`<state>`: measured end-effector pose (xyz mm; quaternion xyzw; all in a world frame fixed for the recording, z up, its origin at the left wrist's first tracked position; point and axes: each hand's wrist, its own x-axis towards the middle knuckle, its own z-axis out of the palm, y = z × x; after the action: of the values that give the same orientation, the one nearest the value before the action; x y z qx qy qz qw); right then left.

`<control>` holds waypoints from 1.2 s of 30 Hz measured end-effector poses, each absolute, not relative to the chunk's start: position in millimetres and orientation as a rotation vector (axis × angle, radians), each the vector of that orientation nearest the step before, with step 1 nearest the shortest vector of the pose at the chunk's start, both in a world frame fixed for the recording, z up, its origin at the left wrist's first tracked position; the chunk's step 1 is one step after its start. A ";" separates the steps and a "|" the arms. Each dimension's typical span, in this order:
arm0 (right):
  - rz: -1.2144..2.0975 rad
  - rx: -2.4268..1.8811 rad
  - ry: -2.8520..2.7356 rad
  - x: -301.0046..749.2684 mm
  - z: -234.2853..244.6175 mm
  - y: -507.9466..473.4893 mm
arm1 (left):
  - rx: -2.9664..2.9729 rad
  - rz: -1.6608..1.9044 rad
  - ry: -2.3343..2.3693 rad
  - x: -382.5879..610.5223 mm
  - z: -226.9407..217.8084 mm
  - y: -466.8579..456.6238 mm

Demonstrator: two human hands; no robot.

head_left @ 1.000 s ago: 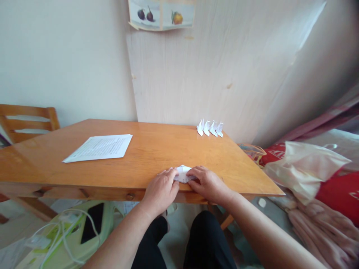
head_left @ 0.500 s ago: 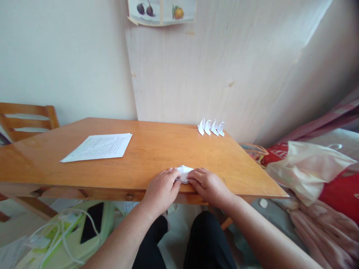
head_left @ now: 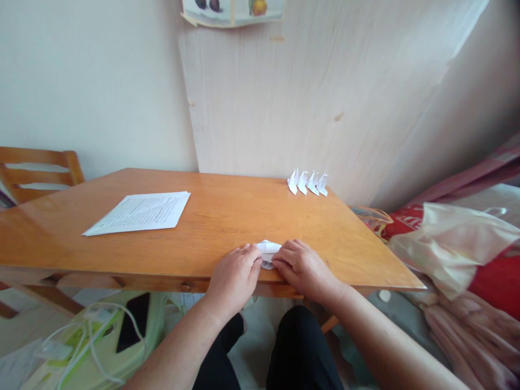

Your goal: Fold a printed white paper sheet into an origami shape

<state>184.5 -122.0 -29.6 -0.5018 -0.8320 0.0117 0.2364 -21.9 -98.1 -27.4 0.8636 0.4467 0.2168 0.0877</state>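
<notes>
A small folded piece of white paper [head_left: 268, 249] lies near the front edge of the wooden table [head_left: 227, 216], between my two hands. My left hand [head_left: 238, 273] grips its left side with closed fingers. On the opposite side, my right hand [head_left: 303, 268] pinches the paper's right end between thumb and fingers. The near part of the paper shows some print, and a crease runs across its middle. Both its ends are hidden under my fingertips.
Several folded paper figures [head_left: 307, 183] stand in a row at the table's back right. A stack of printed sheets [head_left: 140, 213] lies on the left. Below the table, a dark phone [head_left: 133, 322] and white cables rest on a pale green surface. Bags [head_left: 450, 238] sit beyond the right edge.
The paper's near part has changed shape: a crease and a printed edge now show there. Both hands keep nearly the same place. The view has tilted slightly down.
</notes>
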 end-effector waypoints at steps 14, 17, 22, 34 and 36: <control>0.028 -1.441 -2.279 183.6 -29.7 -121.1 | 2.553 0.624 1.373 -17.1 -19.9 -101.7; 0.085 -1.448 -2.238 185.2 -28.1 -123.4 | 2.599 0.606 1.365 -15.4 -21.2 -100.3; 0.139 -1.458 -2.211 189.0 -29.1 -121.8 | 2.615 0.534 1.420 -15.9 -20.6 -99.0; 0.257 -1.517 -2.112 190.7 -32.9 -107.5 | 2.532 0.580 1.425 -20.4 -19.8 -96.7; 0.269 -1.521 -2.102 189.7 -31.7 -107.2 | 2.524 0.584 1.424 -22.2 -20.2 -96.6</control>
<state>189.7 -107.2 -31.7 -0.5624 -0.7774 0.0996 0.2635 -22.2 -96.6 -20.2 0.8501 0.4796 0.1967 0.0924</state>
